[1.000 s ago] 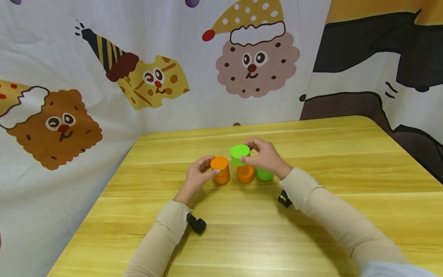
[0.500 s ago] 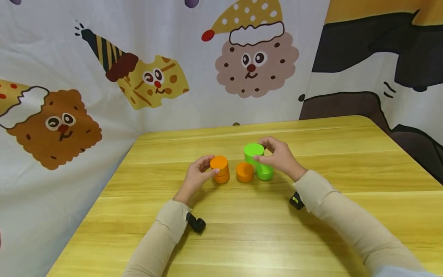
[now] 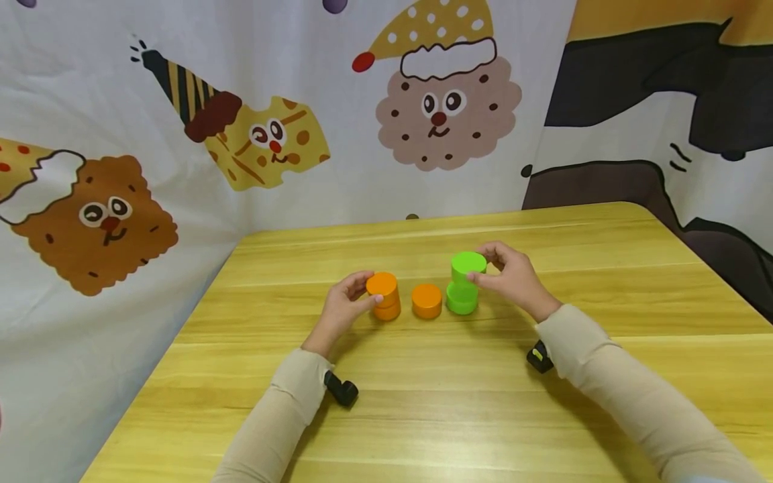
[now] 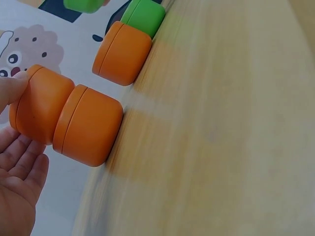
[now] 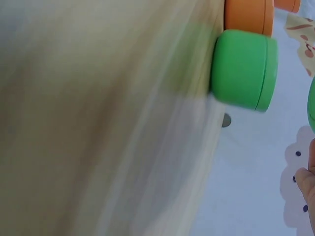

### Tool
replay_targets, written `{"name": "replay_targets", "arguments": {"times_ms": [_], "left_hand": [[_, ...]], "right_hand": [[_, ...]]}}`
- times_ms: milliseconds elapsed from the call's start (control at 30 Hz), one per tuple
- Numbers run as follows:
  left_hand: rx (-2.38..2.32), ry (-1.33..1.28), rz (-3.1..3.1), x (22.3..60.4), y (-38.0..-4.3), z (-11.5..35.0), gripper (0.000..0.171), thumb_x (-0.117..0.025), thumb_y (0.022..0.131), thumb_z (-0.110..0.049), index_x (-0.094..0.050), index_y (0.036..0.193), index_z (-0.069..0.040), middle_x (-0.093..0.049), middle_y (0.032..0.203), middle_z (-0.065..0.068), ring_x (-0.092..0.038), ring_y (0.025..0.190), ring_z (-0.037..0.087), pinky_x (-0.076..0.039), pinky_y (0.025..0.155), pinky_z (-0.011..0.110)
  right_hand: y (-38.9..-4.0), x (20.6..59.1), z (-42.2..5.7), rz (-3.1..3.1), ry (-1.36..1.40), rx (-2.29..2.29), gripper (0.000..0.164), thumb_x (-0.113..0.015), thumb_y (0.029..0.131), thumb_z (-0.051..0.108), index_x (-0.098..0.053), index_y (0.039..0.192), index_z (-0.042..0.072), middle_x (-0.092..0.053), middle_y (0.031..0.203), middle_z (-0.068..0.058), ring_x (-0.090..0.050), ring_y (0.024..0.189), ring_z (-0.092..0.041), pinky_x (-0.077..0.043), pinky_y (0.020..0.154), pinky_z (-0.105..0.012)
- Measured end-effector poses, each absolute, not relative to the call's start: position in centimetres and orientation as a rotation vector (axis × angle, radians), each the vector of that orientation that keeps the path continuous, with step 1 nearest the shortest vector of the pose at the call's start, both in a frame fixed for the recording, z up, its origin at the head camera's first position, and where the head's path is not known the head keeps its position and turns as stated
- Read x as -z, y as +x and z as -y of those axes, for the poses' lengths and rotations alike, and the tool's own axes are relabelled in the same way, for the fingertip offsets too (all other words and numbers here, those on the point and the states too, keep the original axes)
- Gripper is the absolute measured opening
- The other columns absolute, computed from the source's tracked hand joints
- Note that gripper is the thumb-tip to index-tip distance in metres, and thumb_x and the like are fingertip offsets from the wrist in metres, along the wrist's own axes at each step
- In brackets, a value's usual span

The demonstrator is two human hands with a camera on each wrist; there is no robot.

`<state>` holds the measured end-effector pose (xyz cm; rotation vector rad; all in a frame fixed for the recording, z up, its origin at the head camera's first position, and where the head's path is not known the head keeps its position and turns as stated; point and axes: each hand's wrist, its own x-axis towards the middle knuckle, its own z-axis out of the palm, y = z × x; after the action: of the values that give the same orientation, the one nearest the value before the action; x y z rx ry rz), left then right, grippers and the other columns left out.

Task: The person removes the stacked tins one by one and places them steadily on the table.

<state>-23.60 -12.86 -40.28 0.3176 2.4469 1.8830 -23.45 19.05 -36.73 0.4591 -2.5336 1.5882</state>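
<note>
take single orange container (image 3: 427, 301) as dial centre, head view. at nine o'clock, find upper orange container (image 3: 383, 288) seated on lower orange container (image 3: 388, 312), pinched between thumb and fingers of left hand (image 3: 344, 312). at two o'clock, find upper green container (image 3: 466, 266) pinched likewise by right hand (image 3: 511, 276), held clear above lower green container (image 3: 461, 300) at three o'clock. judge orange stacking likely complete, green seating and hand release outstanding.

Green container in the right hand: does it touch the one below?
No: the right wrist view shows a gap between the held green container and the lower one.
</note>
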Motion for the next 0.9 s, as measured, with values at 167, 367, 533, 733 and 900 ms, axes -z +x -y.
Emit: {"name": "replay_targets", "arguments": {"times_ms": [167,367,533,733,900], "left_hand": [[-1.881,0.332,-2.459,40.3,-23.6,12.9,0.049,-0.072,0.081,-0.011,-0.055,0.126,-0.006,-0.059,0.124,0.013,-0.054,0.116,0.024,-0.042,0.102,0.032],[-1.876,0.352,-2.471,40.4,-23.6,12.9,0.048,-0.071,0.082,-0.010,-0.055,0.127,-0.006,-0.058,0.124,0.013,-0.054,0.116,0.025,-0.041,0.103,0.034],[-1.876,0.348,-2.471,40.4,-23.7,12.9,0.048,-0.071,0.081,-0.010,-0.055,0.126,-0.006,-0.059,0.124,0.013,-0.054,0.116,0.024,-0.042,0.102,0.033],[-1.886,0.348,-2.470,40.4,-23.7,12.9,0.047,-0.071,0.081,-0.009,-0.055,0.125,-0.005,-0.059,0.123,0.013,-0.054,0.115,0.024,-0.042,0.102,0.032],[-1.879,0.342,-2.473,40.5,-23.7,12.9,0.048,-0.071,0.081,-0.010,-0.055,0.126,-0.005,-0.059,0.123,0.013,-0.054,0.115,0.024,-0.042,0.102,0.033]], "right_hand": [[-23.3,37.1,-20.2,2.532,0.401,-1.576,0.039,-0.072,0.081,0.019,-0.055,0.113,0.003,-0.058,0.105,-0.011,-0.052,0.096,-0.015,-0.039,0.104,-0.045],[-22.9,37.3,-21.3,2.544,0.390,-1.550,0.041,-0.071,0.082,0.018,-0.055,0.117,0.004,-0.058,0.108,-0.009,-0.052,0.097,-0.009,-0.039,0.103,-0.044],[-22.9,37.4,-21.9,2.551,0.401,-1.499,0.042,-0.072,0.081,0.017,-0.056,0.118,0.004,-0.060,0.107,-0.008,-0.053,0.092,-0.005,-0.042,0.100,-0.044],[-22.8,37.5,-22.5,2.567,0.394,-1.476,0.043,-0.072,0.081,0.020,-0.056,0.117,0.003,-0.060,0.106,-0.009,-0.054,0.091,-0.002,-0.042,0.100,-0.042],[-22.6,37.7,-23.0,2.584,0.386,-1.465,0.043,-0.072,0.081,0.021,-0.057,0.116,0.001,-0.060,0.106,-0.011,-0.054,0.090,0.001,-0.042,0.099,-0.043]]}}
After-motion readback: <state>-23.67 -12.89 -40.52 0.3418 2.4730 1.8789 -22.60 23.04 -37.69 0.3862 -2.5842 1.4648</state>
